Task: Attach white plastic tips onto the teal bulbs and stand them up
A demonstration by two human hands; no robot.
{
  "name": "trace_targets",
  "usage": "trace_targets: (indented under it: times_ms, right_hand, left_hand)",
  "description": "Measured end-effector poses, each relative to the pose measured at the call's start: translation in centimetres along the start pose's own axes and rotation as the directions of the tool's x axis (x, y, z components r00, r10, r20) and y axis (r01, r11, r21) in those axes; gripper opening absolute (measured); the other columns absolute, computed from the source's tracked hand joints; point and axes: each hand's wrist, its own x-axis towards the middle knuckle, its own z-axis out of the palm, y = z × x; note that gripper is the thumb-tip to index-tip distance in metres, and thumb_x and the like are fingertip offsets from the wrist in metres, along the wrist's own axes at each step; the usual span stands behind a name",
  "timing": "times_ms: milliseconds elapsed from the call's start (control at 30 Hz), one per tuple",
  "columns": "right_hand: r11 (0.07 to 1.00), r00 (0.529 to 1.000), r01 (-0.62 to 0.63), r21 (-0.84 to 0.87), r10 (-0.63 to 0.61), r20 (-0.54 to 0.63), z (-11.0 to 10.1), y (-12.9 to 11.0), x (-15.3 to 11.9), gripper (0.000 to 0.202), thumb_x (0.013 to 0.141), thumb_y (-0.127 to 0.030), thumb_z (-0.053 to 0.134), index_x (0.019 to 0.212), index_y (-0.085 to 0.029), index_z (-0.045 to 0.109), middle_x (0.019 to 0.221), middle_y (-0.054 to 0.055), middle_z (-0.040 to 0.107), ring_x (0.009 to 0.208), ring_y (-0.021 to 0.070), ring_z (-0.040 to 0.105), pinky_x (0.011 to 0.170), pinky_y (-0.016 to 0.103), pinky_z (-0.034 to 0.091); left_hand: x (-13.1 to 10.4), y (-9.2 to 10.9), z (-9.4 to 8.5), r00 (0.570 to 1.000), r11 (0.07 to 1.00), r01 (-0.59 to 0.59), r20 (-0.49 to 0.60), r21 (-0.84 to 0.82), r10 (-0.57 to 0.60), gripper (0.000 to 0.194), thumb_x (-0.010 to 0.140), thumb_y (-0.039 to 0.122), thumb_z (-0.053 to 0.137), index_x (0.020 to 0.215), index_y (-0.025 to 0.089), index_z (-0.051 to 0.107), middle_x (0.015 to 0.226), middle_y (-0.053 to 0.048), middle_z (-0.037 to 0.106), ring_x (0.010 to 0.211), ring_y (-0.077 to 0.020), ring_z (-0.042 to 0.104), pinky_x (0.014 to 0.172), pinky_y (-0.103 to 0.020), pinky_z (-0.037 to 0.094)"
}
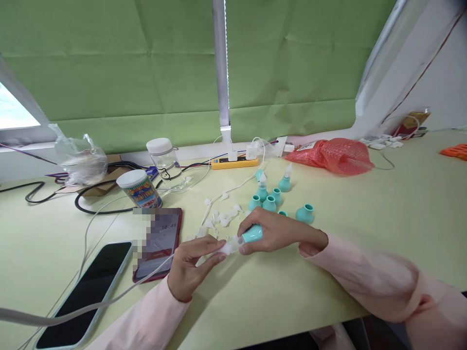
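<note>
My right hand (268,231) is closed around the teal squeeze bulb (253,234) of a small nasal aspirator. Out of the bulb, toward the left, runs a clear nozzle (236,241). Thumb and fingers of my left hand (197,260) pinch the whitish soft tip (225,248) at the nozzle's far end. Beyond my hands stand several loose teal bulbs (269,203) with open necks. Two upright ones carry nozzles, such as the aspirator (284,182) at the back. Small translucent white parts (226,216) lie scattered beyond my left hand.
Left of my hands lie a phone in a red case (160,245) and a black-screened phone (89,291). A white cable (120,294) crosses them. Behind are a patterned tub (140,189), a clear jar (166,163), a yellow power strip (235,163) and a red bubble-wrap bag (330,155).
</note>
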Motion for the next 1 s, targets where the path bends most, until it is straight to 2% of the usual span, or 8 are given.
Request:
trace_targets:
  times_ms: [100, 200, 467, 567, 667, 733, 833, 1000]
  right_hand:
    - [0.965, 0.983, -0.149, 0.216, 0.120, 0.142, -0.1, 0.3, 0.3, 0.026, 0.065, -0.038, 0.060, 0.073, -0.013, 0.061, 0.052, -0.003, 0.050, 0.042, 0.0060, 0.044, 0.039, 0.017, 0.033]
    - [0.874, 0.951, -0.273, 0.402, 0.182, 0.250, 0.0, 0.6, 0.6, 0.030, 0.065, -0.041, 0.060, 0.071, -0.012, 0.059, 0.049, -0.004, 0.046, 0.036, 0.0040, 0.039, 0.033, 0.016, 0.032]
    - [0.693, 0.915, -0.381, 0.613, 0.186, 0.358, 0.5, 1.2, 1.1, 0.027, 0.065, -0.038, 0.062, 0.070, -0.012, 0.059, 0.044, -0.005, 0.047, 0.033, 0.0036, 0.040, 0.031, 0.015, 0.032]
    - [0.616, 0.883, -0.436, 0.656, 0.153, 0.443, 0.6, 1.2, 1.1, 0.027, 0.069, -0.039, 0.058, 0.072, -0.012, 0.059, 0.044, -0.005, 0.047, 0.032, 0.0039, 0.040, 0.030, 0.015, 0.030]
    - [0.599, 0.884, -0.436, 0.671, 0.146, 0.444, 0.7, 1.0, 1.1, 0.028, 0.071, -0.040, 0.055, 0.073, -0.012, 0.058, 0.044, -0.005, 0.047, 0.032, 0.0040, 0.041, 0.030, 0.014, 0.030]
    - [0.622, 0.914, -0.388, 0.680, 0.165, 0.371, 1.0, 0.7, 1.0, 0.028, 0.071, -0.040, 0.056, 0.072, -0.012, 0.058, 0.044, -0.005, 0.047, 0.032, 0.0037, 0.040, 0.030, 0.014, 0.030]
    - [0.664, 0.946, -0.319, 0.677, 0.183, 0.267, 1.4, 0.5, 0.8, 0.029, 0.070, -0.041, 0.057, 0.072, -0.012, 0.058, 0.044, -0.005, 0.047, 0.031, 0.0032, 0.039, 0.031, 0.015, 0.030]
    - [0.786, 0.963, -0.267, 0.558, 0.200, 0.179, 1.6, 0.3, 0.5, 0.030, 0.067, -0.042, 0.059, 0.067, -0.012, 0.055, 0.046, -0.005, 0.047, 0.031, 0.0027, 0.038, 0.031, 0.015, 0.031]
  left_hand:
    - [0.0, 0.0, -0.1, 0.999, 0.999, -0.041, 0.003, 0.002, 0.041, 0.032, 0.063, 0.005, 0.063, 0.089, 0.024, 0.066, 0.072, -0.003, 0.067, 0.065, -0.0159, 0.060, 0.059, -0.026, 0.048]
    - [0.0, -0.1, -0.3, 0.998, 0.998, -0.054, -0.023, 0.016, 0.054, 0.031, 0.064, 0.006, 0.063, 0.088, 0.025, 0.066, 0.076, -0.003, 0.068, 0.068, -0.0171, 0.061, 0.059, -0.026, 0.049]
    - [-0.1, -0.3, -0.3, 0.976, 0.973, -0.210, -0.044, 0.092, 0.214, 0.038, 0.063, 0.000, 0.061, 0.093, 0.023, 0.064, 0.077, -0.004, 0.066, 0.064, -0.0157, 0.058, 0.057, -0.029, 0.047]
    - [-0.2, -0.2, -0.3, 0.972, 0.972, -0.216, -0.075, 0.089, 0.223, 0.037, 0.063, 0.000, 0.061, 0.092, 0.023, 0.065, 0.076, -0.003, 0.066, 0.062, -0.0154, 0.058, 0.057, -0.029, 0.047]
    - [-0.2, -0.2, -0.3, 0.985, 0.993, -0.110, -0.130, 0.043, 0.115, 0.031, 0.063, 0.004, 0.063, 0.087, 0.023, 0.066, 0.075, -0.002, 0.067, 0.064, -0.0157, 0.060, 0.058, -0.028, 0.049]
    - [-0.2, -0.2, -0.4, 0.985, 0.999, 0.026, -0.168, -0.020, -0.029, 0.025, 0.062, 0.008, 0.065, 0.082, 0.023, 0.068, 0.075, -0.001, 0.068, 0.066, -0.0157, 0.061, 0.057, -0.025, 0.051]
    - [-0.2, -0.3, -0.5, 0.954, 0.971, 0.208, -0.194, -0.120, -0.229, 0.020, 0.060, 0.012, 0.068, 0.077, 0.023, 0.069, 0.076, -0.001, 0.069, 0.067, -0.0156, 0.062, 0.057, -0.022, 0.052]
    - [-0.1, -0.2, -0.6, 0.936, 0.941, 0.303, -0.140, -0.153, -0.324, 0.016, 0.057, 0.017, 0.070, 0.073, 0.020, 0.070, 0.068, -0.002, 0.069, 0.062, -0.0157, 0.061, 0.051, -0.022, 0.050]
